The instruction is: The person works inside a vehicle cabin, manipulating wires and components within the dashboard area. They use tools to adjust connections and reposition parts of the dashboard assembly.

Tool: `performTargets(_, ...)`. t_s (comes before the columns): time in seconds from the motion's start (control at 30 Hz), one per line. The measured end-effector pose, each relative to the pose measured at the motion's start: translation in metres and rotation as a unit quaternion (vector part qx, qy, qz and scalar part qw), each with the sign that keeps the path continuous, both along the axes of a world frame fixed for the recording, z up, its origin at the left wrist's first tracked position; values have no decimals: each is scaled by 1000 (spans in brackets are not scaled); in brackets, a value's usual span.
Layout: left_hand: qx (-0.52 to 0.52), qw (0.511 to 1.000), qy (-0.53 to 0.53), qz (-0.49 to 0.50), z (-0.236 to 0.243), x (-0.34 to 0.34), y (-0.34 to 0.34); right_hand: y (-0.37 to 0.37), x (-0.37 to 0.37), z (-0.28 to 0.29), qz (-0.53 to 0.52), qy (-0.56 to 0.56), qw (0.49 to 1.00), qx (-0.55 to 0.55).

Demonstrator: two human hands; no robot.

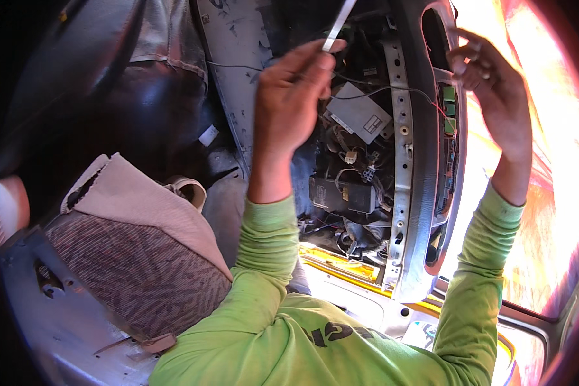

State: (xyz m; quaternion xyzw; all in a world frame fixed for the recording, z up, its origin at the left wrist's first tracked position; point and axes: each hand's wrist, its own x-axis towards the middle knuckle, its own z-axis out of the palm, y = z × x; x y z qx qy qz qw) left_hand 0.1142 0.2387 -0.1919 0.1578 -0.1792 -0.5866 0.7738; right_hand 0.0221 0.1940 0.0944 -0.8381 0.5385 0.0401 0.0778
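Note:
My left hand [294,90] is closed on a slim, flat, silvery metal strip [340,24], which points up past the top edge of the view; its far end is out of sight. Near the windscreen side of the dashboard [419,161], my right hand [489,83] is raised with its fingers bent and apart, and nothing shows in it. A thin dark wire [386,89] runs from the left, behind my left hand, to the green connectors [450,109] in the dashboard slot. Below my hands lies an opened dashboard cavity with a grey metal box [360,112].
A black module [342,195] and loose wiring with plugs [351,157] fill the cavity beside a perforated metal rail [402,148]. At left stands a seat with patterned fabric [138,270] and a torn beige cover [145,196]. Bright red cloth [540,212] hangs beyond the glass.

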Motion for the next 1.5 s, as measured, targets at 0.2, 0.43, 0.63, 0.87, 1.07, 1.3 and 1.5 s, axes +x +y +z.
performTargets(0.2,47,996,-73,33,-20,30,7,42,-21,1,-67,96,993,-16)
performTargets(0.43,-1,995,-94,16,-16,27,7,70,-40,-2,-13,89,995,-34)
performTargets(0.63,-50,992,-112,-32,-14,37,12,93,-80,-58,57,-49,985,153)
performTargets(0.87,-4,991,-137,6,-11,25,8,106,-116,-90,231,139,963,-21)
performTargets(1.07,-36,988,-148,-23,18,23,11,106,-118,-90,209,97,973,-24)
performTargets(1.3,-195,932,-273,137,87,4,-12,105,-99,-90,216,86,972,-37)
performTargets(1.5,-113,956,-236,136,150,25,-51,103,-19,-64,261,51,963,41)
